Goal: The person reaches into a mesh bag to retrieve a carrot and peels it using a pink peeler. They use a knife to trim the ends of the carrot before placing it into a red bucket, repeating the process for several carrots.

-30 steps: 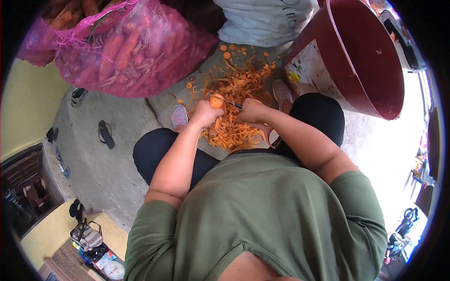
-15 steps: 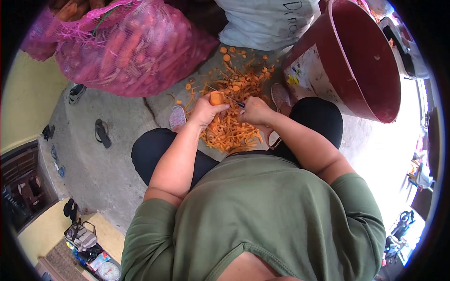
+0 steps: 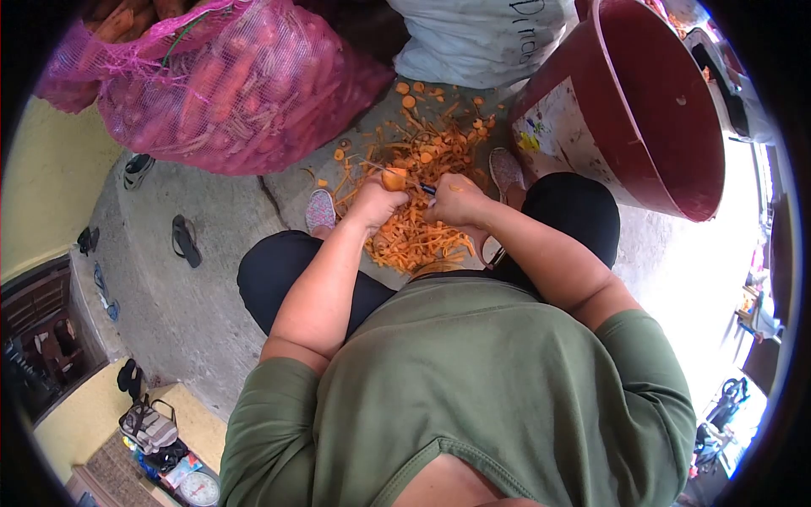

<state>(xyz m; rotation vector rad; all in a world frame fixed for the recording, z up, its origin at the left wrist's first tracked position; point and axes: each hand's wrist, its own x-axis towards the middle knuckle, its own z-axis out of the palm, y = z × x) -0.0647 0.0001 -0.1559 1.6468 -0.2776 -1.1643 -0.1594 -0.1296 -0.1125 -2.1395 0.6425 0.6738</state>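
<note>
My left hand (image 3: 376, 203) is closed around an orange carrot (image 3: 394, 178), whose blunt end shows above my fingers. A knife (image 3: 428, 188) with a dark handle is gripped in my right hand (image 3: 459, 201). Its thin blade points up and left, crossing close to the top of the carrot. Under both hands, a heap of orange peelings (image 3: 418, 241) lies on the concrete floor between my feet. Several cut carrot ends (image 3: 409, 101) are scattered at the far side of the heap.
A pink mesh sack (image 3: 245, 101) full of carrots stands at the front left. Behind the peelings is a white sack (image 3: 473, 42). A large dark red tub (image 3: 591, 118) leans close by my right knee. Loose sandals (image 3: 184, 242) lie on the floor (image 3: 211, 313) at left.
My right hand and the knife have shifted slightly left and up. The carrot has tipped a little to the right in my left hand, and the blade now lies flatter across it.
</note>
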